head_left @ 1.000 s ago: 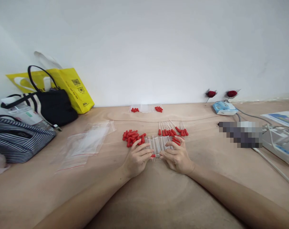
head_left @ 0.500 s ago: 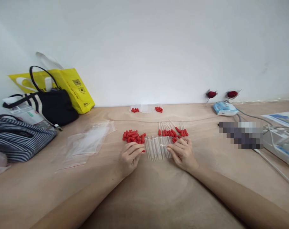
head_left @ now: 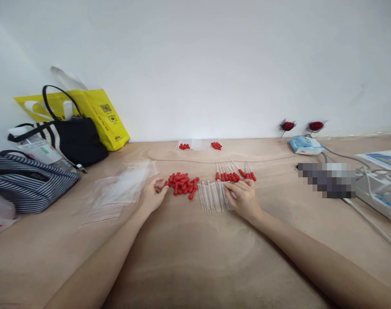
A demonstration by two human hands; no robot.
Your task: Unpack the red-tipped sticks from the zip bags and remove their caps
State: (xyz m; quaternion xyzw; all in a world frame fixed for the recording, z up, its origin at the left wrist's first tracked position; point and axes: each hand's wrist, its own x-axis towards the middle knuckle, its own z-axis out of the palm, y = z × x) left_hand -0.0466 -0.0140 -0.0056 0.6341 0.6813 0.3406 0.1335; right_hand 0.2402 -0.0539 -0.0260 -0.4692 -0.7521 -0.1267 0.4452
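Note:
Close to the pile of red rubber bulbs [head_left: 181, 183], my left hand [head_left: 152, 195] is at its left side, thumb and fingers closed around one red bulb [head_left: 165, 183]. My right hand [head_left: 245, 198] pinches a thin clear glass tube [head_left: 221, 183] at the right end of a row of clear tubes [head_left: 211, 199] lying side by side. Behind that hand lie several droppers [head_left: 229, 176], their red bulbs toward me and their clear stems pointing away; the hand partly covers this group.
Flat clear zip bags [head_left: 121, 193] lie left of my left hand. Bags with red bulbs [head_left: 200, 145] rest by the wall. Farther left stand a yellow bag [head_left: 110, 124], a black bag [head_left: 82, 143] and a striped pouch [head_left: 47, 189]. A blue-white packet [head_left: 306, 146] and cables lie right.
My left hand has moved left, away from the tube row, to the left edge of the bulb pile. The right hand stays at the row's right end, still pinching the tube.

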